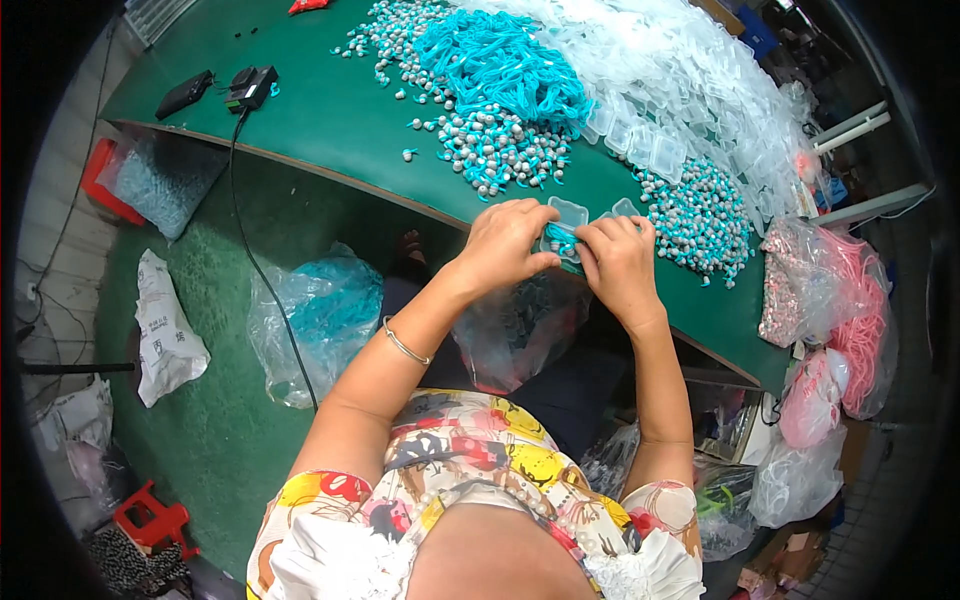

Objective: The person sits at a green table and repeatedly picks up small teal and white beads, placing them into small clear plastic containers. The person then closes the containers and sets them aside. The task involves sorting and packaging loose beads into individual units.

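Note:
At the front edge of the green table, both my hands meet at a small clear plastic box [568,212] with its lid up. My left hand [503,242] grips the box's left side between thumb and fingers. Inside lies a turquoise cord piece [562,239]. The fingers of my right hand [620,262] are closed together at the box's right side, against the cord piece; how much of it they pinch is hidden. Just beyond my left hand is a pile of silver-and-turquoise bead-like parts [500,150]. A second such pile [702,215] spreads to the right of my right hand.
A heap of turquoise cords [505,68] and a large mound of clear boxes [690,75] cover the table's far side. A black device [250,90] trails a cable [243,215] over the left edge. Bags of pink cords [855,310] hang at the right. Filled bags [315,320] stand below.

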Available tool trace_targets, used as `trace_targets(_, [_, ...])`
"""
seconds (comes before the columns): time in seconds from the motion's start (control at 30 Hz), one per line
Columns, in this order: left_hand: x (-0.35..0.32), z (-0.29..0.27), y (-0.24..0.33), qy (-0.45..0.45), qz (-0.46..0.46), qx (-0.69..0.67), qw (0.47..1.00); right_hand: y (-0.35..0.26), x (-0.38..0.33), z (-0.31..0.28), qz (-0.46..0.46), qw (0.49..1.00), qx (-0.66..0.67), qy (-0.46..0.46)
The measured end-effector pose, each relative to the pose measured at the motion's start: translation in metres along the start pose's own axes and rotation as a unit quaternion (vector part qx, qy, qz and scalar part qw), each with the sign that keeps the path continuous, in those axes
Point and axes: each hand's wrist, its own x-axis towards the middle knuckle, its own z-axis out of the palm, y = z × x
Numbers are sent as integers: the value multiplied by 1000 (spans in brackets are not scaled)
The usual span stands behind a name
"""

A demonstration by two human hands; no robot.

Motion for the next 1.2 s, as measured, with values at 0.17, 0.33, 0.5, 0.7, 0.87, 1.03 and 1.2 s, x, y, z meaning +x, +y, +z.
trace_targets(0.17, [-3, 2, -4, 21, 27, -1, 999, 5, 1, -3, 39, 997, 72, -4])
trace_targets(0.33, [-1, 2, -4, 26, 41, 3, 999, 30, 21, 23, 69, 998, -11, -2])
trace_targets(0.5, [-2, 5, -4, 44, 33, -35, 998, 28, 21, 26, 83, 993, 86, -13])
trace_targets(0.7, [-4, 4, 1, 52, 29, -16, 998, 19, 12, 22, 72, 978, 186, 68])
trace_targets(0.87, [-5, 4, -3, 39, 69, 23, 997, 11, -5, 3, -6, 977, 208, 35])
trace_targets(1.03, [-4, 6, -2, 49, 78, 56, 994, 1, -16, 12, -9, 986, 154, 54])
trace_targets(1.2, [-8, 7, -4, 69, 116, 36, 990, -3, -17, 21, 19, 975, 212, 59])
